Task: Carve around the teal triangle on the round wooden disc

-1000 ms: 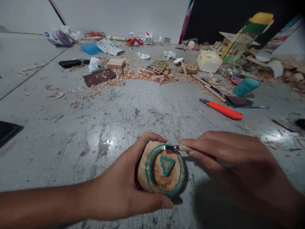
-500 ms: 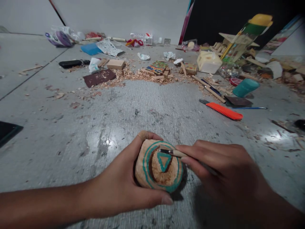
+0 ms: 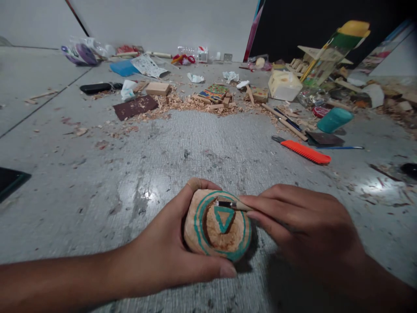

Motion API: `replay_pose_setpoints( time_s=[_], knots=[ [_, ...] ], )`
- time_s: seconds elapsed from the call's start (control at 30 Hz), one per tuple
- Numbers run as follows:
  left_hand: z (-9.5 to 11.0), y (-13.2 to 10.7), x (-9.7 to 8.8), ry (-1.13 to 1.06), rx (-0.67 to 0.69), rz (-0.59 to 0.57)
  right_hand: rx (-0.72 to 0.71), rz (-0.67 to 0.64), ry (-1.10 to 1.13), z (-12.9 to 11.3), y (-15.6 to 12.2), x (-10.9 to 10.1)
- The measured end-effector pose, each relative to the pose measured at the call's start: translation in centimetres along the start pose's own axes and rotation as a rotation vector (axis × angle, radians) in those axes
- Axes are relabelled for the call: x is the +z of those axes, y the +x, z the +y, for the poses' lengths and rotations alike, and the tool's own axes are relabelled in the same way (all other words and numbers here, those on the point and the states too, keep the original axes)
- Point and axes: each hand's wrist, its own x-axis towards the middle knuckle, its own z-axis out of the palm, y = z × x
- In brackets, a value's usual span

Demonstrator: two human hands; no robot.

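Observation:
A rounded wood block (image 3: 197, 234) with green painted rings and a raised green triangle rests on the floor near the bottom middle. My left hand (image 3: 176, 243) wraps round its left side, thumb along the near edge and a finger over the far edge. Between the fingers of my right hand (image 3: 306, 226) is a carving tool (image 3: 232, 204) with a pale handle and a short metal end. That metal end lies at the recess's far rim, just above the triangle. Most of the handle is hidden by my fingers.
An orange-handled cutter (image 3: 302, 151) lies to the right, beyond my right hand. Behind it are sticks and pens, a teal cylinder (image 3: 335, 120) and a pale yellow box (image 3: 284, 85). Wood shavings (image 3: 185, 103), small blocks and brown sandpaper (image 3: 135, 107) spread across the far floor. A dark flat object (image 3: 13, 182) sits at left.
The carving tool's metal end has shifted slightly left and away from me, and my right hand has tilted a little with it. My left hand keeps its hold on the block.

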Motion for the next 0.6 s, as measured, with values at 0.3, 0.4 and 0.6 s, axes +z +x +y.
replay_pose_setpoints(
  time_s=[0.3,0.4,0.6],
  knots=[
    [0.3,-0.3,0.1,-0.029,-0.054,-0.080,-0.063,0.082,-0.038,0.3,0.9,-1.3],
    [0.1,-0.6,-0.1,-0.068,-0.057,-0.079,-0.086,0.030,-0.008,0.7,0.8,-1.5],
    [0.3,-0.1,-0.1,0.023,-0.067,0.042,-0.061,-0.150,0.027,1.3,1.1,-1.9]
  ],
)
